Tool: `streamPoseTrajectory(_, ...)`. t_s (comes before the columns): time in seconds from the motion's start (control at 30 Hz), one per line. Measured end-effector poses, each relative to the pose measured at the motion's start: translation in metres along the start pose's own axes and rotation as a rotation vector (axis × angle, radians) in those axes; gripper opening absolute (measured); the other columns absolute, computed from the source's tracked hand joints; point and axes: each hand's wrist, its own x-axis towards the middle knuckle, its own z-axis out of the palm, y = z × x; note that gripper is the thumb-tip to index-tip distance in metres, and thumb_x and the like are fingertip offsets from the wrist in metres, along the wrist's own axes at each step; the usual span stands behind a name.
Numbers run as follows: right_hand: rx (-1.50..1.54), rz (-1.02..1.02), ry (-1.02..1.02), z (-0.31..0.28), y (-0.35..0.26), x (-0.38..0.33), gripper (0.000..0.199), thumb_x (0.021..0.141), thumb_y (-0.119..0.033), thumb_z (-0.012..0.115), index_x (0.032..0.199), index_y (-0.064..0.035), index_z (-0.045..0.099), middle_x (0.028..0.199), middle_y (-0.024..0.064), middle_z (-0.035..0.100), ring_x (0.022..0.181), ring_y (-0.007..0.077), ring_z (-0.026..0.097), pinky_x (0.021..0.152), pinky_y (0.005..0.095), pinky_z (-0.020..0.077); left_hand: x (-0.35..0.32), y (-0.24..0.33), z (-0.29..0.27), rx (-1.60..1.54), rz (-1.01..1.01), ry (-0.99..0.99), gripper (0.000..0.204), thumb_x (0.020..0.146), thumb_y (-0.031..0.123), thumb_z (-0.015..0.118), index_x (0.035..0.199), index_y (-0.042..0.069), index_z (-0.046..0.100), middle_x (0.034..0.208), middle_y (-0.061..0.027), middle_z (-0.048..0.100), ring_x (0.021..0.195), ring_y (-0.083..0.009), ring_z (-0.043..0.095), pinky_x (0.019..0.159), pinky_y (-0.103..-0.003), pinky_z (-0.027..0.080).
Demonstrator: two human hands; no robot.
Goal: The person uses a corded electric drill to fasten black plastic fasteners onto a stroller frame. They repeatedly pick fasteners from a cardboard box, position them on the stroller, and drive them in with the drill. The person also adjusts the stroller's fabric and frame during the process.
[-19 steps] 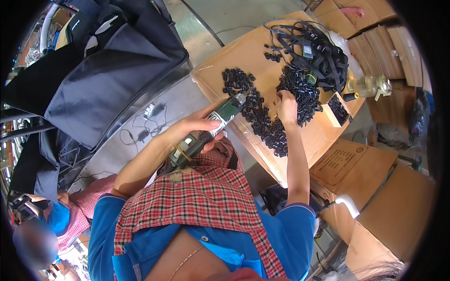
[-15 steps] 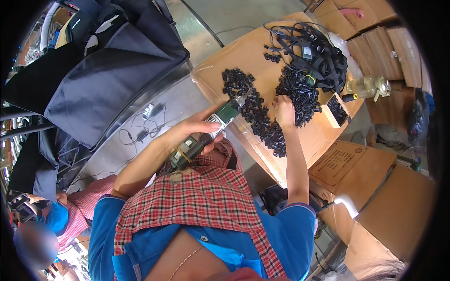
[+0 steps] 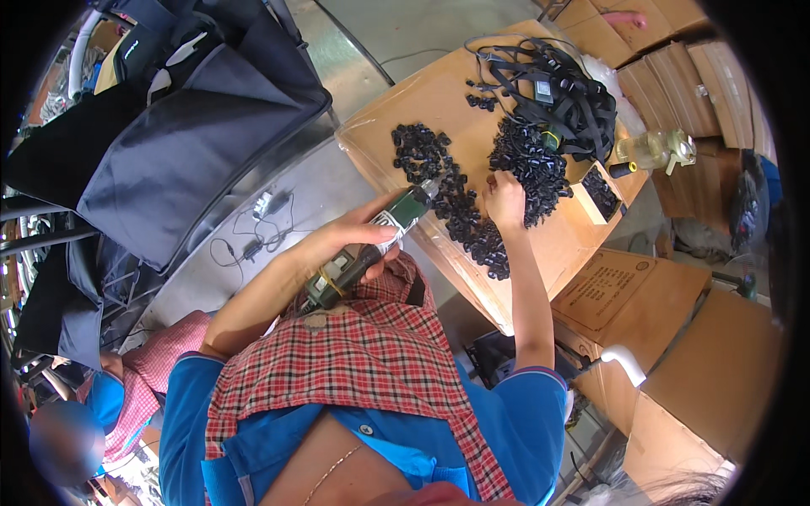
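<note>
A green-and-black electric screwdriver [image 3: 412, 207] is gripped in my left hand [image 3: 364, 240], fingers wrapped round its body. Its tip points at a band of small black plastic parts [image 3: 460, 211] on the cardboard-topped table [image 3: 456, 93]. My right hand [image 3: 506, 201] rests at the near left edge of a larger heap of black parts [image 3: 527, 160], its fingers curled together. What they pinch, if anything, is hidden.
Black straps [image 3: 582, 105] lie tangled behind the heap. At the right stand a small box of screws or similar dark pieces [image 3: 597, 192], a yellow-and-black handle [image 3: 623, 169] and a clear bottle [image 3: 654, 152]. Cartons [image 3: 607, 287] flank the table; black fabric [image 3: 202, 126] hangs left.
The whole view has shifted slightly left. Both hands keep nearly the same place over the table, the screwdriver still held in the left and the right still by the heap.
</note>
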Motion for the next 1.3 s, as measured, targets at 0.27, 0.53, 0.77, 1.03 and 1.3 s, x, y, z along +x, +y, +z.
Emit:
streamPoseTrajectory(0.27,1.166,0.428,-0.243,-0.03,-0.039,0.006,0.015,0.086,-0.002,0.064,0.1,0.0032,0.067,0.091,0.0096,0.069,0.076,0.0126,0.064,0.071,0.0245,0.0514,-0.001,0.003,0.009,0.056,-0.017,-0.036,0.093,0.082,0.031,0.07,0.152,0.009,0.012,0.078,-0.0103,0.053,0.053,-0.0158,0.056,0.046,-0.025,0.045)
streamPoseTrajectory(0.53,1.825,0.559,-0.341,-0.049,-0.071,-0.002,0.014,0.089,-0.01,0.065,0.098,0.0008,0.065,0.09,0.014,0.07,0.08,0.0218,0.069,0.072,0.0342,0.058,0.001,0.003,0.01,0.143,0.008,-0.092,0.096,0.083,0.03,0.071,0.152,0.006,0.008,0.077,-0.0092,0.054,0.053,-0.0161,0.057,0.047,-0.025,0.045)
streamPoseTrajectory(0.77,1.853,0.611,-0.343,-0.052,-0.077,-0.005,0.014,0.091,-0.011,0.063,0.098,0.0013,0.065,0.086,0.0147,0.07,0.076,0.022,0.07,0.07,0.0334,0.0588,0.001,0.004,0.012,0.205,0.021,-0.084,0.097,0.081,0.029,0.07,0.152,0.006,0.008,0.076,-0.0102,0.054,0.053,-0.0147,0.056,0.046,-0.024,0.045)
streamPoseTrajectory(1.03,1.748,0.603,-0.345,-0.054,-0.083,0.0,0.014,0.09,-0.013,0.065,0.095,-0.0002,0.065,0.083,0.0116,0.069,0.072,0.0183,0.068,0.065,0.0299,0.057,-0.001,0.005,0.012,0.203,0.011,-0.075,0.098,0.082,0.029,0.07,0.152,0.004,0.006,0.074,-0.0081,0.053,0.052,-0.0148,0.055,0.047,-0.025,0.044)
streamPoseTrajectory(1.3,1.621,0.479,-0.454,-0.062,-0.082,0.009,0.021,0.092,-0.016,0.063,0.098,0.0042,0.064,0.088,0.0155,0.069,0.075,0.0207,0.069,0.07,0.0331,0.0579,-0.004,0.005,0.008,0.136,0.014,-0.098,0.1,0.081,0.027,0.071,0.153,0.007,0.005,0.075,-0.0099,0.054,0.051,-0.0159,0.056,0.046,-0.025,0.044)
